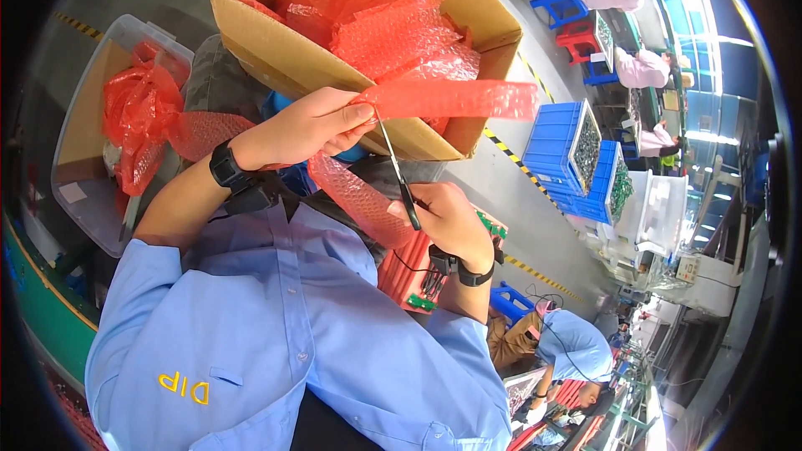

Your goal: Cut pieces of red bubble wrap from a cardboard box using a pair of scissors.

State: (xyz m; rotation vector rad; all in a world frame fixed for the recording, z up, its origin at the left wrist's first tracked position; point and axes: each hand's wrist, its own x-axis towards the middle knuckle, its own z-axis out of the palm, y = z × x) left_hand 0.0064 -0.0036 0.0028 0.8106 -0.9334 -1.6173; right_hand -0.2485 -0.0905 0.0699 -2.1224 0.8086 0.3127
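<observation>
Grey floor all round us, smooth, with yellow-black tape running past our right hand's outer side. Workshop beyond, far right of that hand: coworkers in pink tops, bright strips of light. One coworker in blue bends over work, below and right of our right hand. Green counter edge curves well off to the left, below our left hand.

Big cardboard box, brown, flat-walled, open, just past our left hand; heaped with crumpled red bubble wrap, glossy, dimpled. Clear plastic bin left of the left hand, more wrap bunched inside. Blue crates, rigid plastic, well right of both hands. Red block with green edge pieces, just below the right hand.

Red strip: narrow, translucent, bubbled. Left hand pinches its near end; rest sticks out to the right, past the box wall. Another length hangs between our hands; can't tell if it's the same piece.

Right hand grips the scissors, black handles, slim metal blades, tips up at the strip beside the left fingers.
</observation>
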